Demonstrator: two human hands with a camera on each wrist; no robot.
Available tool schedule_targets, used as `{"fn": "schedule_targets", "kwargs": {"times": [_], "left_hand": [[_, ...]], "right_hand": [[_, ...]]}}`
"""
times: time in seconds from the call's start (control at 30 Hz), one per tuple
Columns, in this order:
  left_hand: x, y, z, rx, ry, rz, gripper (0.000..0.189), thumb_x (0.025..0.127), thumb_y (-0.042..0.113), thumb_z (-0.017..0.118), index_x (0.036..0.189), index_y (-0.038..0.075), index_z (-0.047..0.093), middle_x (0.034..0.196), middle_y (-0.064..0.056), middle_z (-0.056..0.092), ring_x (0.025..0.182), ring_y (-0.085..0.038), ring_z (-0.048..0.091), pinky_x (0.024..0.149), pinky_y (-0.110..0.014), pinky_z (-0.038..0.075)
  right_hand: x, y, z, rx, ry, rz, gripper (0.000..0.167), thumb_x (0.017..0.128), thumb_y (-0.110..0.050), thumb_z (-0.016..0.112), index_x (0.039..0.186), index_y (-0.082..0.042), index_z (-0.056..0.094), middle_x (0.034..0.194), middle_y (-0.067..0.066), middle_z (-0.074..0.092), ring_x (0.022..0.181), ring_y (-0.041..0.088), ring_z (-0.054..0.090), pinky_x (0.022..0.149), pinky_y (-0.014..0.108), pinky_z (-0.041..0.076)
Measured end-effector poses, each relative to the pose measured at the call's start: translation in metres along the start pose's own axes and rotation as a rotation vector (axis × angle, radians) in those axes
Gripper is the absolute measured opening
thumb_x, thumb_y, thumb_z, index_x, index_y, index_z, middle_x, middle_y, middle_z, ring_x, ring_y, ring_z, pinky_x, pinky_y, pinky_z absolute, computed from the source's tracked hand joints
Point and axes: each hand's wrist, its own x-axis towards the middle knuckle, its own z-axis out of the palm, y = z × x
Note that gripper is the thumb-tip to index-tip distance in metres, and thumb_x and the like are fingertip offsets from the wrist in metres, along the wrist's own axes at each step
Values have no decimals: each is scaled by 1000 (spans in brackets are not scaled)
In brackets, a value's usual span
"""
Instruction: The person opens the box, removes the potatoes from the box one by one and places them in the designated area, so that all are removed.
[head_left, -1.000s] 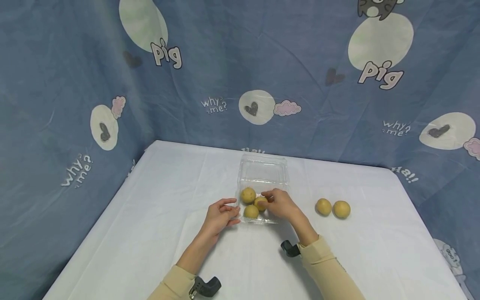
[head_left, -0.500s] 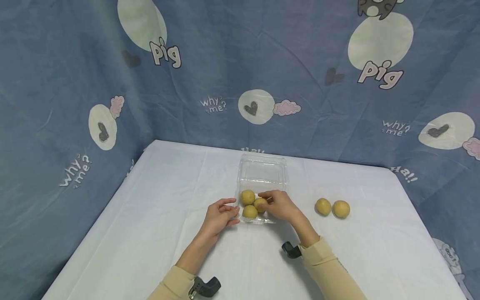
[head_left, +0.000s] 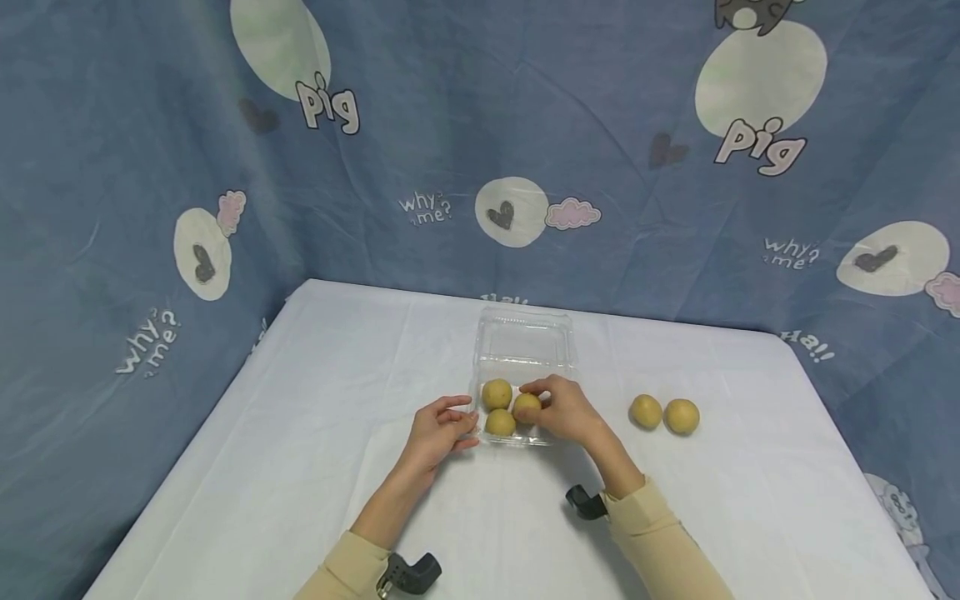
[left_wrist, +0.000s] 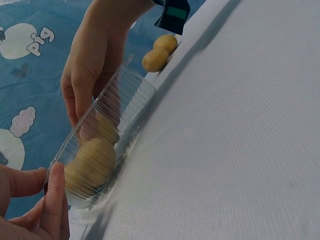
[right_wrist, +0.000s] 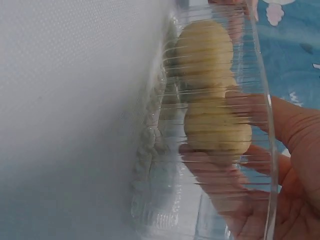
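Note:
A clear plastic clamshell box (head_left: 517, 442) lies on the table, its hinged lid (head_left: 525, 337) folded back behind it. Three round yellow potatoes sit in its base: one at the back left (head_left: 497, 394), one at the front left (head_left: 500, 422), and a third potato (head_left: 527, 407) to their right. That third one is held by my right hand (head_left: 566, 408), thumb and fingers round it inside the box. My left hand (head_left: 441, 432) pinches the box's left rim, thumb and fingers (left_wrist: 54, 197) on either side. Ribbed plastic partly blurs the potatoes in both wrist views.
Two more potatoes, a left one (head_left: 646, 412) and a right one (head_left: 682, 417), lie side by side on the white tablecloth (head_left: 750, 500) right of the box. A blue printed curtain (head_left: 600, 275) hangs behind and left of the table.
The right hand has shifted the potato it holds slightly to the right, opening a small gap from the back-left potato. The left hand stays at the box rim.

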Motion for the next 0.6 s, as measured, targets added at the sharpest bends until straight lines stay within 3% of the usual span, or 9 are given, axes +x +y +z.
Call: {"fn": "schedule_targets", "kwargs": {"times": [0.33, 0.6], "left_hand": [[-1, 2, 0, -11, -1, 2, 40, 91, 0, 68, 129, -6, 55, 85, -8, 60, 78, -15, 61, 72, -30, 62], [0, 2, -1, -5, -14, -1, 42, 92, 1, 67, 131, -7, 52, 86, -8, 59, 79, -14, 61, 73, -31, 62]], "right_hand": [[-12, 0, -4, 162, 44, 9, 35, 85, -21, 77, 116, -6, 70, 114, 9, 68, 90, 24, 68, 77, 34, 59], [-18, -1, -5, 308, 112, 59, 41, 86, -24, 76, 123, -6, 67, 113, 6, 68, 92, 22, 66, 81, 37, 58]]}}
